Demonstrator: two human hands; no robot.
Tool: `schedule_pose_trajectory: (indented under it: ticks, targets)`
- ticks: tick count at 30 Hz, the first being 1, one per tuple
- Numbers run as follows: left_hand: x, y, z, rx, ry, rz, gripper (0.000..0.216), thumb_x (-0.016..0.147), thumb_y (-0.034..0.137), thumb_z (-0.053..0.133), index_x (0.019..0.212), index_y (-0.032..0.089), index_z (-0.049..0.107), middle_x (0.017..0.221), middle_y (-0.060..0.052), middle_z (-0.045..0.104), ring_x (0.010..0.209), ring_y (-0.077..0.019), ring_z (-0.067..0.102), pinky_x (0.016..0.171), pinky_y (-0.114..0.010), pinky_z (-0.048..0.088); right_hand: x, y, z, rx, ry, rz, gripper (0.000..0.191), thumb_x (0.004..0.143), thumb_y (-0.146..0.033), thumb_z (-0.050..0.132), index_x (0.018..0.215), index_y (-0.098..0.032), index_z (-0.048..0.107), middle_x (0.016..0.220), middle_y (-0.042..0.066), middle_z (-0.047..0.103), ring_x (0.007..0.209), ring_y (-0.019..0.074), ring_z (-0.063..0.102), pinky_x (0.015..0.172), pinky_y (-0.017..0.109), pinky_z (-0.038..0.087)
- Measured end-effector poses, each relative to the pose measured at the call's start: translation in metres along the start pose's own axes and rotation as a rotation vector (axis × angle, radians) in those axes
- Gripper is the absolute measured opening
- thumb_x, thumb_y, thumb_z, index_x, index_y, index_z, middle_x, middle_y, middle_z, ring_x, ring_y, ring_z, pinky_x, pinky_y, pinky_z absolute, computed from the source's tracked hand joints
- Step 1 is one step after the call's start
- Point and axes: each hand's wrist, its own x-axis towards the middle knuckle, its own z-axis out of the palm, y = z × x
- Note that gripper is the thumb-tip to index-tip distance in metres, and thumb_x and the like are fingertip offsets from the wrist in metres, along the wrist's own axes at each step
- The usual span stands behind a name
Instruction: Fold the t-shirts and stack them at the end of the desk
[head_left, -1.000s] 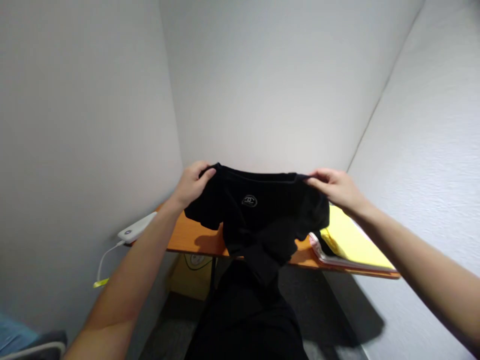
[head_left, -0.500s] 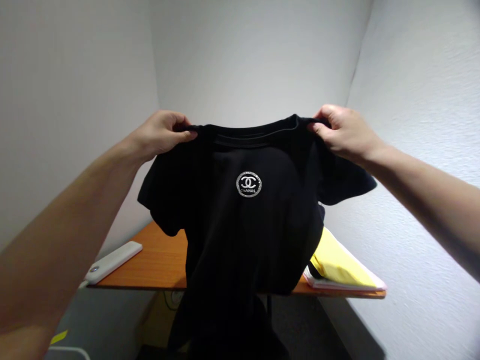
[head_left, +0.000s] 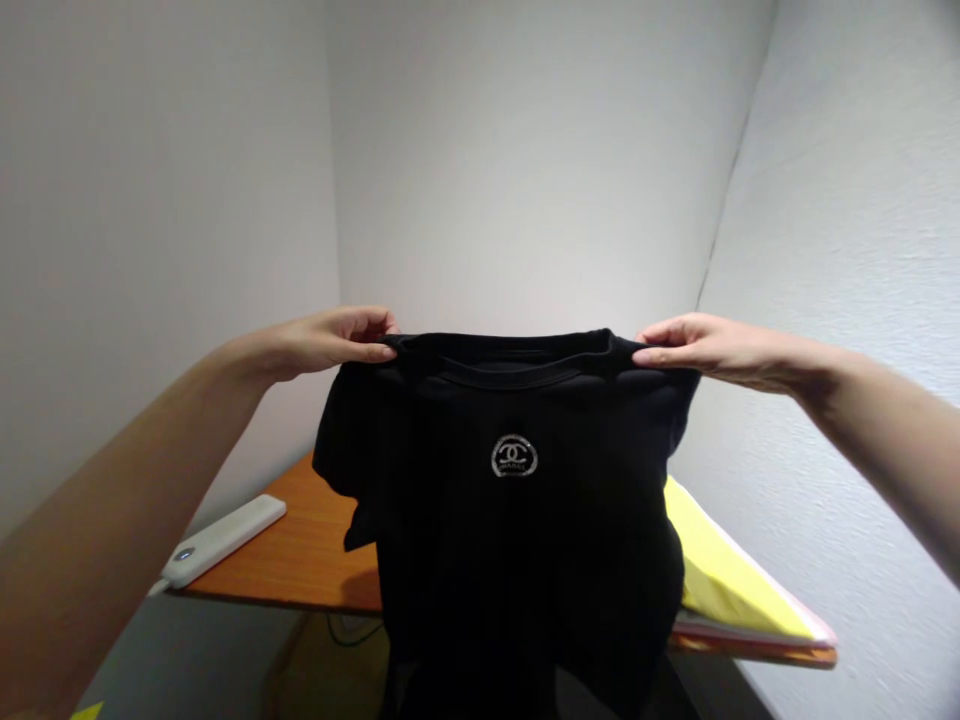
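Observation:
A black short-sleeved T-shirt (head_left: 525, 550) hangs stretched between my two hands, its neckline level at the top. On its chest sits a round silver-rimmed badge (head_left: 514, 456) with a logo and lettering. My left hand (head_left: 337, 338) pinches the shoulder at the left of the collar, thumb in front. Gripping the opposite shoulder the same way is my right hand (head_left: 712, 350). The shirt's lower part drops in front of the table edge, where its hem blends into the dark.
Behind the shirt stands a wooden table (head_left: 315, 545) in a corner between pale walls. A white power strip-like device (head_left: 225, 540) with a cable lies at its left edge. Yellow folded material (head_left: 727, 570) lies on the right, over pinkish-white sheets. A dark cable (head_left: 352, 640) hangs below.
Both hands have lowered the T-shirt, and it hangs lower in view with its collar opening tipped more toward me. The sleeves have swung downward. The camera view has shifted slightly.

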Motion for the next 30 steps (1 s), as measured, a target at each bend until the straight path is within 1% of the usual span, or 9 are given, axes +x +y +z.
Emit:
schedule_pose_trajectory:
  ticks: [4,7,9,11,13,17,21,25,30]
  targets:
    - [0.023,-0.035,0.008,0.189,-0.037,-0.014,0.028,0.088,0.047,0.049,0.090,0.020,0.052,0.076,-0.002,0.056,0.065,-0.0152,0.052,0.057,-0.023,0.039,0.030,0.031,0.002,-0.020,-0.135,-0.004,0.041,0.086,-0.057,0.059,0.103,-0.022,0.070,0.093,0.009,0.072,0.071,0.0199,0.067,0.059,0.031,0.052]
    - [0.069,-0.077,0.035,0.534,0.094,-0.060,0.024,0.092,0.041,0.045,0.099,0.019,0.052,0.081,-0.005,0.060,0.071,-0.0201,0.056,0.063,-0.029,0.042,0.093,0.070,0.023,-0.245,-0.008,0.020,0.034,0.089,-0.052,0.058,0.095,-0.021,0.070,0.089,0.006,0.072,0.070,0.0200,0.066,0.061,0.030,0.052]
    - [0.102,-0.109,0.065,0.726,0.176,-0.111,0.025,0.093,0.037,0.046,0.108,0.018,0.051,0.094,-0.010,0.062,0.084,-0.0254,0.059,0.074,-0.035,0.043,0.141,0.097,0.052,-0.513,0.192,0.140,0.026,0.087,-0.044,0.062,0.086,-0.018,0.068,0.086,0.008,0.070,0.076,0.0231,0.065,0.069,0.033,0.053]
    - [0.128,-0.140,0.103,0.797,0.172,-0.125,0.026,0.091,0.031,0.051,0.114,0.018,0.051,0.112,-0.015,0.060,0.105,-0.0293,0.055,0.088,-0.039,0.041,0.182,0.124,0.092,-0.615,0.317,0.189,0.024,0.087,-0.030,0.064,0.103,-0.013,0.064,0.106,0.018,0.066,0.098,0.0315,0.061,0.085,0.044,0.048]
    - [0.143,-0.171,0.145,0.793,0.123,-0.136,0.026,0.089,0.025,0.054,0.114,0.018,0.054,0.122,-0.016,0.055,0.119,-0.0298,0.047,0.097,-0.039,0.036,0.209,0.149,0.141,-0.685,0.356,0.207,0.032,0.088,-0.020,0.058,0.119,-0.011,0.056,0.125,0.025,0.054,0.119,0.0367,0.049,0.099,0.052,0.037]
    - [0.141,-0.236,0.224,0.739,-0.013,-0.238,0.024,0.093,0.019,0.041,0.102,0.015,0.063,0.113,-0.017,0.061,0.113,-0.0290,0.053,0.094,-0.041,0.040,0.226,0.200,0.238,-0.663,0.163,0.263,0.030,0.093,-0.024,0.050,0.119,-0.011,0.057,0.121,0.023,0.058,0.118,0.0329,0.051,0.099,0.048,0.038]
    - [0.124,-0.300,0.271,0.658,-0.151,-0.348,0.038,0.096,0.031,0.034,0.112,0.013,0.064,0.120,-0.021,0.062,0.114,-0.0329,0.056,0.092,-0.045,0.043,0.224,0.253,0.301,-0.585,-0.029,0.390,0.054,0.097,-0.048,0.040,0.133,-0.009,0.051,0.136,0.024,0.049,0.127,0.0350,0.046,0.100,0.051,0.039]
    - [0.109,-0.349,0.287,0.569,-0.260,-0.399,0.054,0.098,0.043,0.029,0.139,0.013,0.046,0.148,-0.018,0.042,0.137,-0.0314,0.038,0.107,-0.046,0.032,0.226,0.296,0.318,-0.535,-0.109,0.463,0.076,0.096,-0.064,0.024,0.149,-0.010,0.029,0.156,0.019,0.018,0.143,0.0352,0.016,0.111,0.056,0.020]
    - [0.109,-0.384,0.296,0.502,-0.287,-0.404,0.065,0.098,0.053,0.017,0.151,0.017,0.024,0.159,-0.009,0.015,0.147,-0.0270,0.013,0.116,-0.049,0.017,0.242,0.329,0.312,-0.505,-0.125,0.473,0.080,0.093,-0.070,0.016,0.153,-0.018,0.018,0.160,0.008,0.006,0.146,0.0298,0.001,0.115,0.053,0.006]
